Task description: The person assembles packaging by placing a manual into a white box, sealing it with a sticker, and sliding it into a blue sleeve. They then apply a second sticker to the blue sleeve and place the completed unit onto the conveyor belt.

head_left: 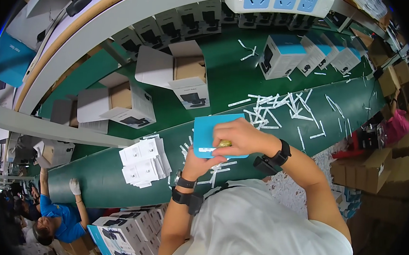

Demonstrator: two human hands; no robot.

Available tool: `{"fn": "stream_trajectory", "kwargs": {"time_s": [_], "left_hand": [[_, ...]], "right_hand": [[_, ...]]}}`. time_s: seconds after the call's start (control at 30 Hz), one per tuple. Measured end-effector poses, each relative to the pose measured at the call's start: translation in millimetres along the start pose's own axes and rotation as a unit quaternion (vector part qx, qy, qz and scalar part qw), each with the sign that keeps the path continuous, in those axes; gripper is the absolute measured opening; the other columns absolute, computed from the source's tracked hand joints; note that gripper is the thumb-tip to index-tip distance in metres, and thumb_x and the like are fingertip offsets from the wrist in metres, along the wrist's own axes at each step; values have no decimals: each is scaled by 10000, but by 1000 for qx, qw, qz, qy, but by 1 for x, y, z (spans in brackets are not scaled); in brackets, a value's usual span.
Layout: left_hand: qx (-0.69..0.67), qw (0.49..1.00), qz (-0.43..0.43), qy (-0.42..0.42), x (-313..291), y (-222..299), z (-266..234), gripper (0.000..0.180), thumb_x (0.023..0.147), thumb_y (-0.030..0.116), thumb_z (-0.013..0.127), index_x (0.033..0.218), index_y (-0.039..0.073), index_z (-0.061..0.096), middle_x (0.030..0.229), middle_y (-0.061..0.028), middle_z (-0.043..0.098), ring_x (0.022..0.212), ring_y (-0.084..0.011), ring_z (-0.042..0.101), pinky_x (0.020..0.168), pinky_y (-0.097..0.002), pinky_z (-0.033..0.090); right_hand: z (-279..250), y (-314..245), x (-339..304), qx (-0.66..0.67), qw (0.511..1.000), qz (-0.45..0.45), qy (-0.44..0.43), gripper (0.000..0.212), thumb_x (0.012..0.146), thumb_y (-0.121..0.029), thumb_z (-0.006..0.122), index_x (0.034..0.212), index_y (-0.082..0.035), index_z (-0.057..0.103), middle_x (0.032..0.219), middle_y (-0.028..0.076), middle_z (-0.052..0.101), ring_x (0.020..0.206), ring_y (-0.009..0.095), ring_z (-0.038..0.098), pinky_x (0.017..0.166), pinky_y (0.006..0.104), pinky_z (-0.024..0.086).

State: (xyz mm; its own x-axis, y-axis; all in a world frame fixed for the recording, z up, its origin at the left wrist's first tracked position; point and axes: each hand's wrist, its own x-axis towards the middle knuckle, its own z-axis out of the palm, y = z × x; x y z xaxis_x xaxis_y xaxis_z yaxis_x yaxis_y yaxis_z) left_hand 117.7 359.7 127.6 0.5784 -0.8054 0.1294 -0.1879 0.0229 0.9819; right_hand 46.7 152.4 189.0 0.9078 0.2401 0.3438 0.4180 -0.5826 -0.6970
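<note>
A box with a bright blue face (204,126) is held in front of my chest, over the near edge of the green bench. My left hand (199,164) grips it at its near left corner, the fingers partly hidden. Over the blue face, my right hand (241,137) is closed around a small yellowish, shiny thing (224,143), whose kind I cannot make out. Close to the fingertips, a narrow white strip (206,150) lies on the blue face. Loose white strips (267,108) are scattered on the bench around the box.
White leaflets (145,161) are stacked to the left. Open cartons (191,86) stand beyond them, and closed blue-topped boxes (281,59) at the far right. A power strip (279,1) hangs above. Co-workers in blue (67,222) and pink (398,126) are on either side.
</note>
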Motion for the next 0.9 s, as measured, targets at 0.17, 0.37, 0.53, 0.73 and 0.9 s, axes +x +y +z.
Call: {"fn": "stream_trajectory", "kwargs": {"time_s": [0.17, 0.37, 0.53, 0.73, 0.9], "left_hand": [[339, 928, 119, 102, 7, 18, 5, 558, 699, 237, 936, 1163, 70, 675, 1263, -136, 645, 1215, -335, 566, 946, -446, 511], [14, 969, 43, 242, 2, 20, 9, 938, 614, 347, 962, 1372, -1, 533, 1334, -183, 565, 1203, -415, 536, 1005, -479, 469], [340, 918, 133, 157, 1, -4, -6, 838, 553, 392, 966, 1257, 57, 659, 1301, -143, 623, 1123, -366, 568, 978, -445, 484], [409, 882, 191, 136, -12, -33, -16, 758, 618, 400, 927, 1270, 109, 673, 1353, -122, 591, 1222, -382, 507, 1019, -464, 444], [395, 898, 189, 43, -23, -44, -36, 762, 704, 382, 881, 1369, 129, 608, 1433, -133, 529, 1291, -405, 466, 1053, -508, 424]], "right_hand": [[-23, 27, -27, 529, 787, 227, 222, 236, 1019, -289, 580, 904, -85, 608, 761, 32, 583, 662, 112, 547, 576, 225, 411], [-32, 39, -97, -86, 880, 444, 147, 581, 899, -378, 699, 1371, -58, 586, 726, 21, 628, 644, 140, 590, 604, 318, 474], [33, -19, -82, -51, 952, 195, 230, 527, 744, -136, 864, 1246, -108, 705, 885, 55, 624, 704, 166, 593, 643, 285, 489], [69, -2, -94, -116, 935, 168, 289, 414, 751, -78, 844, 1152, -123, 754, 881, 49, 597, 647, 155, 565, 554, 273, 470], [79, -2, -101, -151, 937, 160, 271, 436, 738, -80, 853, 1159, -130, 753, 903, 38, 584, 621, 150, 552, 535, 275, 458]]}}
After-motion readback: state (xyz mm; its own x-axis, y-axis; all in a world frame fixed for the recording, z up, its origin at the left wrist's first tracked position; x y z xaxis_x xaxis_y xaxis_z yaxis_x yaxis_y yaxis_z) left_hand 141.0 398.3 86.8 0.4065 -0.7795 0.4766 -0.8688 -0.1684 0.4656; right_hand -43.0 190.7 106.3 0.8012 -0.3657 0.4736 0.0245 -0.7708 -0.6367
